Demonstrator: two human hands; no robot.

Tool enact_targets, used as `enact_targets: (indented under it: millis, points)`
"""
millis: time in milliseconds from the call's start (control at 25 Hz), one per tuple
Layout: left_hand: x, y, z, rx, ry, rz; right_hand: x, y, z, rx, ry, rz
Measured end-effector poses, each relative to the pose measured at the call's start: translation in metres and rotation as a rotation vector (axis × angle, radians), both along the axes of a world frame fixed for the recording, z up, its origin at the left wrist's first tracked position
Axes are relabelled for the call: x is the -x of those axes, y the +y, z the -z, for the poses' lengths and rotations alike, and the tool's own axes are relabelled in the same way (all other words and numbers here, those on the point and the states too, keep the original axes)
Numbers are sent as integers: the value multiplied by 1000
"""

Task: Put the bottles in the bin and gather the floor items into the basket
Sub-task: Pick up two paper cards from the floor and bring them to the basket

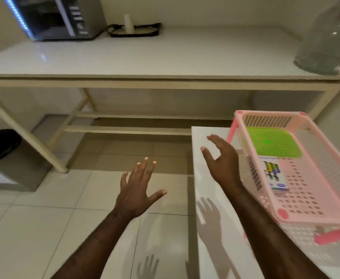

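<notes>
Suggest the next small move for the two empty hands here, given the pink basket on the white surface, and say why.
Probably turn to scan the floor for anything left. Both the left hand and right hand are open and empty, the pink slotted plastic basket already holds a green flat lid-like piece and a small printed box, and the visible pale floor tiles show no loose items.

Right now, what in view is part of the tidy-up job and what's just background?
Job:
- pink basket on the white surface
- green lid-like piece and small box inside it
- left hand and right hand, both open and empty

Background:
- microwave
- big water jug
- long table
- white candle on a tray

No bottles or bin visible.
</notes>
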State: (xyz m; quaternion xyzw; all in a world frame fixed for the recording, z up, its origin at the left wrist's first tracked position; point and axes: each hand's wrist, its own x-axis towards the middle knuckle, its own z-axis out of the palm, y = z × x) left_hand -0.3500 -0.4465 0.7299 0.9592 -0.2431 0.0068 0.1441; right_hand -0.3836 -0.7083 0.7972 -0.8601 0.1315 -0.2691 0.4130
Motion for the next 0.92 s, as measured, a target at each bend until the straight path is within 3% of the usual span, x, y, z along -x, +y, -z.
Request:
enact_targets:
  millis: [120,320,560,920]
  points:
    - [5,99,-3,-16,-32,-125,-7,93,25,81,163,-213]
    - [31,254,4,-44,-43,-329,-17,236,66,307,271,-417]
    - [92,416,20,-73,5,-609,-33,387,92,485,270,-689]
    - [126,568,41,-40,44,-947,-86,578,120,656,237,-1007]
